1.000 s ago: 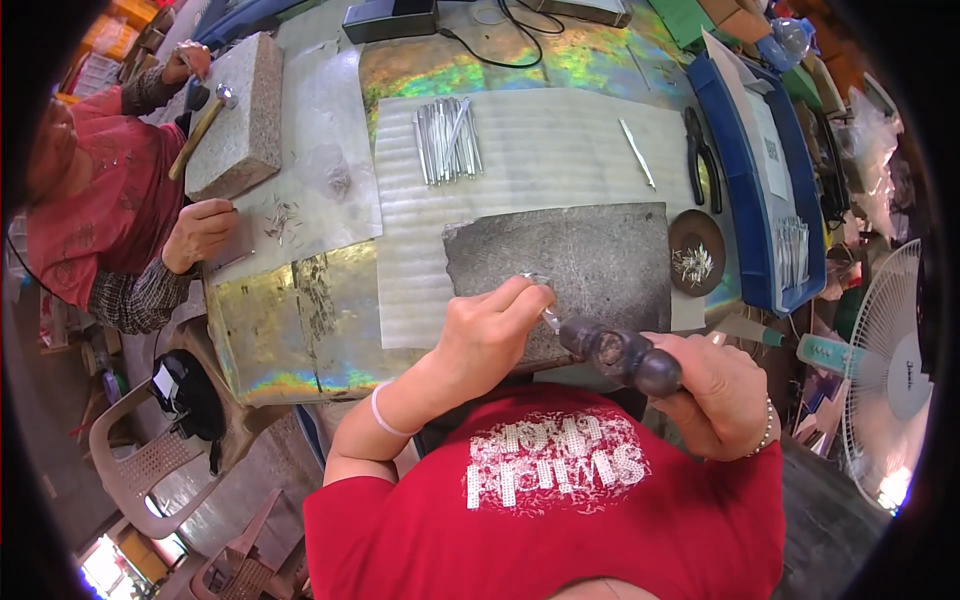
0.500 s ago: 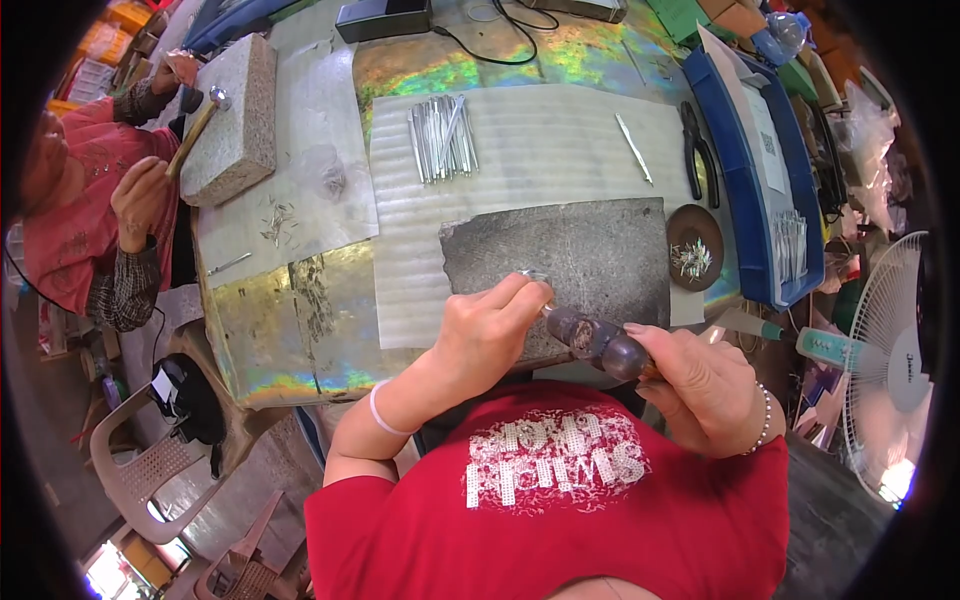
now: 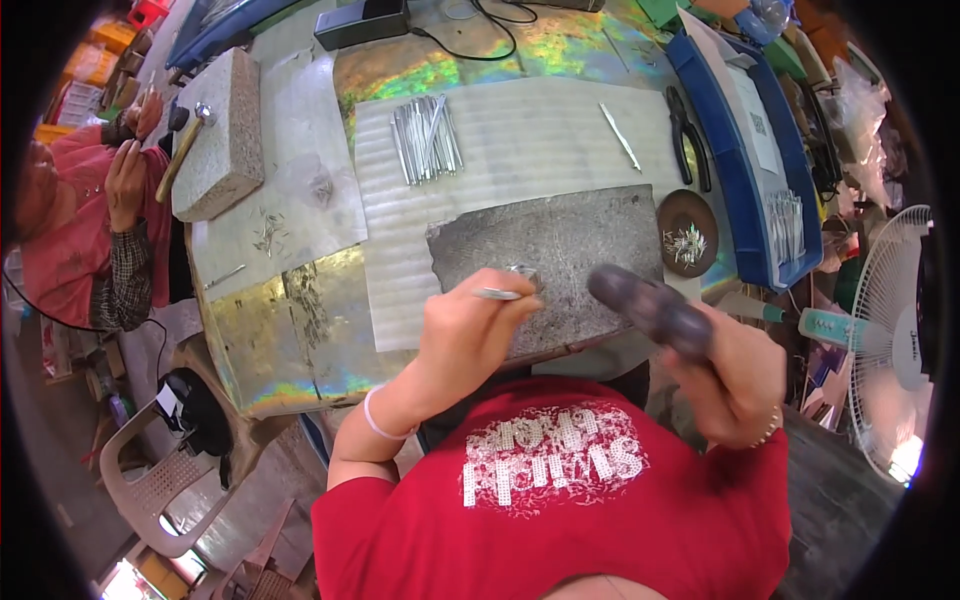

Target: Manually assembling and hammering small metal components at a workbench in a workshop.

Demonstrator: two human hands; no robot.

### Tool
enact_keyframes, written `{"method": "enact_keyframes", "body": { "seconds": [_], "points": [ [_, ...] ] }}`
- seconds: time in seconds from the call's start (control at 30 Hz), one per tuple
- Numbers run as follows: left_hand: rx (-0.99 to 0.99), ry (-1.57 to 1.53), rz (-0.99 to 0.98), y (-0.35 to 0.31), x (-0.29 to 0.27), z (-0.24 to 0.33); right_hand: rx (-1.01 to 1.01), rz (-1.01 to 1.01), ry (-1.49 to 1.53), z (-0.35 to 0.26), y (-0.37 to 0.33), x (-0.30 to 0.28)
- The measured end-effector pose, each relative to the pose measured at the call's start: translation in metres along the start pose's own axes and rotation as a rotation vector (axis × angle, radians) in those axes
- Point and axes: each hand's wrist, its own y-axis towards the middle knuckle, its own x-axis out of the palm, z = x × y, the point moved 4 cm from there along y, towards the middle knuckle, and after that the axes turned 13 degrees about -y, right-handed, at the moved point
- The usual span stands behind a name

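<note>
My left hand [image 3: 465,330] is closed, pinching a slim silvery metal rod [image 3: 497,293] over the near part of a dark grey slab [image 3: 590,230]. A small shiny piece [image 3: 522,271] lies on the slab just beyond my fingertips; its exact shape is too small to tell. To the right, my right hand [image 3: 735,370] is wrapped around the handle of a mallet with a dark, rounded head [image 3: 650,308]. The mallet head is raised at the slab's right side, blurred by motion, apart from the rod. My grip hides most of its handle.
Beyond the slab lies a bundle of silvery rods [image 3: 425,140], with a single rod [image 3: 620,137] farther right. Black-handled pliers [image 3: 689,140], a brown bowl [image 3: 672,215] of metal bits and a blue tray [image 3: 725,170] line the right. At left, a co-worker sits by a stone block [image 3: 215,140].
The mallet has swung away to the right from my left hand. My left hand has lifted and turned slightly, showing the rod. The co-worker's hammer now rests against the stone block, out of their hand.
</note>
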Motion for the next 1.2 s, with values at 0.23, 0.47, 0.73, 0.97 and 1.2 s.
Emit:
{"method": "enact_keyframes", "body": {
  "seconds": [0.23, 0.47, 0.73, 0.97, 1.2],
  "points": [
    [-0.438, -1.097, 0.179, 0.004, -0.015, 0.015, 0.183, 0.110, 0.033, 0.059, -0.006, 0.079],
    [-0.509, -1.219, 0.188, 0.009, -0.002, 0.008, 0.238, 0.053, -0.275, 0.070, 0.002, 0.098],
    [-0.534, -0.885, 0.173, 0.013, 0.009, 0.012, 0.203, 0.186, -0.121, 0.109, 0.029, 0.067],
    [-0.494, -0.672, 0.158, 0.005, 0.018, 0.022, 0.402, -0.048, -0.375, 0.207, 0.116, 0.113],
    [-0.418, -0.449, 0.183, 0.007, 0.021, 0.024, 0.440, -0.025, -0.402, 0.228, 0.128, 0.125]
  ]
}}
